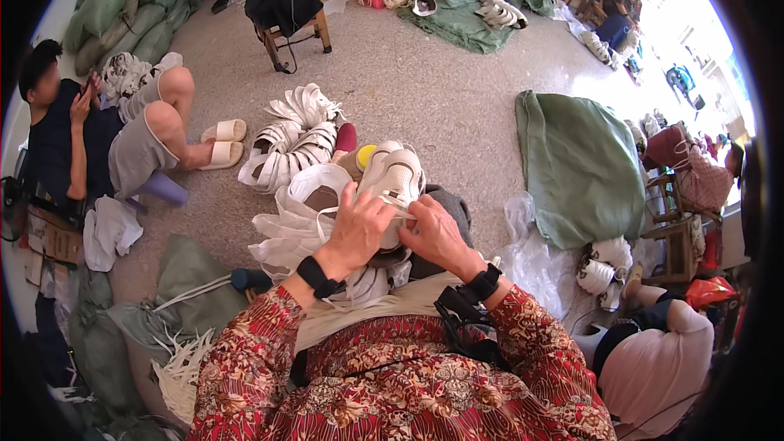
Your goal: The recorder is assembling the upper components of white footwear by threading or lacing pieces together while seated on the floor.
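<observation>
A white sneaker point(394, 173) rests in front of me, its toe pointing away. Over its tongue, my left hand point(359, 222) pinches a white shoelace point(322, 224), a loop of which hangs beside the wrist. My right hand point(438, 234) is closed at the shoe's right side, with lace running between its thumb and forefinger. The fingers partly hide the lace holes. Just left of the shoe lies a cluster of white shoe uppers point(282, 224), and farther off sits another curled row of them point(298, 140). A yellow round lid point(366, 156) shows by the toe.
A seated person point(90, 131) holds a phone at left. Green sacks point(122, 8) are piled behind. A stool point(286, 16) with a black bag stands ahead. Green cloth point(576, 167) and clear plastic point(531, 257) lie at right, near other seated people. A white strap bundle point(186, 376) hangs at lower left.
</observation>
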A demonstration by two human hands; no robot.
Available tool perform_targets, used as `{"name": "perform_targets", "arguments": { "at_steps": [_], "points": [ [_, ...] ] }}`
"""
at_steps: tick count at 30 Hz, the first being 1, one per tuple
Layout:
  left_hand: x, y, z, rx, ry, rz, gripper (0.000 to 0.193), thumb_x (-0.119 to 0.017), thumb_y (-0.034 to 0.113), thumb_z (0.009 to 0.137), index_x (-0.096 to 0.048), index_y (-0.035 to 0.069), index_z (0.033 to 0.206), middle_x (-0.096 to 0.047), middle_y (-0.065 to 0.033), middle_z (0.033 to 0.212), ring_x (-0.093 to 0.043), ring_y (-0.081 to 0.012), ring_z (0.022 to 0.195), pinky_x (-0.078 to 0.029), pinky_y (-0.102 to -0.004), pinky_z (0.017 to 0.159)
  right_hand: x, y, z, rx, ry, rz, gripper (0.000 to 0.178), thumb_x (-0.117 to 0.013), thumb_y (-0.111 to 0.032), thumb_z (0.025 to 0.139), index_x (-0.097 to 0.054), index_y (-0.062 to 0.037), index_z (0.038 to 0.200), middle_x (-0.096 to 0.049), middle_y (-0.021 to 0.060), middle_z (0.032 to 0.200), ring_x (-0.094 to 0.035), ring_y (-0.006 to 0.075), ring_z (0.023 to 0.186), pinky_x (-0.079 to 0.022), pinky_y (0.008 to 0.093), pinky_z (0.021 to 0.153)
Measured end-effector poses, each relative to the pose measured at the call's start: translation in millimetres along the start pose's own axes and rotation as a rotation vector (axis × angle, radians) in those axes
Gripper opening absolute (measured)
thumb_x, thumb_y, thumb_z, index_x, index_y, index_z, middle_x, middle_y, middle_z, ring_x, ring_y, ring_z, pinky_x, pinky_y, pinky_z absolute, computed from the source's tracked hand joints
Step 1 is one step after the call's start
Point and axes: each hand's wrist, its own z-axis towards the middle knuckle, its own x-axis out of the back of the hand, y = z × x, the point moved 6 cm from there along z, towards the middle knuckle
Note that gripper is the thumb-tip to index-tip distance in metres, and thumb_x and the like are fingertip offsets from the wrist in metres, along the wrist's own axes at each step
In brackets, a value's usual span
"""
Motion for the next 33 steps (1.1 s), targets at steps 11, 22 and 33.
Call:
{"name": "perform_targets", "arguments": {
  "at_steps": [11, 22, 33],
  "points": [
    [120, -55, -134, 0.286, -0.288, 0.082, 0.004, -0.062, 0.006, 0.085, -0.062, 0.009, 0.087, -0.06, -0.0074, 0.084, -0.061, -0.0265, 0.09, -0.034, -0.0515, 0.104, -1, 10, -4, 0.127, 0.121, 0.104, 0.028, -0.067, -0.008, 0.078, -0.057, 0.0023, 0.102, -0.055, 0.0182, 0.099, -0.059, 0.0342, 0.088, -0.049, 0.0397, 0.076],
    [43, -6, -36, 0.054, -0.003, -0.113, 0.024, -0.069, 0.018, 0.082, -0.065, 0.008, 0.103, -0.06, -0.0089, 0.103, -0.056, -0.0272, 0.105, -0.035, -0.0502, 0.106, -1, 11, -7, -0.006, 0.059, 0.209, 0.042, -0.07, -0.012, 0.08, -0.053, -0.0015, 0.117, -0.053, 0.0138, 0.095, -0.059, 0.026, 0.082, -0.049, 0.0368, 0.071],
    [-7, -10, 8, 0.112, 0.026, -0.187, 0.007, -0.067, 0.015, 0.083, -0.067, 0.008, 0.082, -0.061, -0.0063, 0.089, -0.058, -0.0264, 0.093, -0.036, -0.0455, 0.095, 1, 8, -5, -0.049, 0.022, 0.237, 0.042, -0.07, -0.01, 0.079, -0.053, -0.0007, 0.116, -0.057, 0.0194, 0.103, -0.062, 0.0349, 0.087, -0.051, 0.0421, 0.077]
  ]
}}
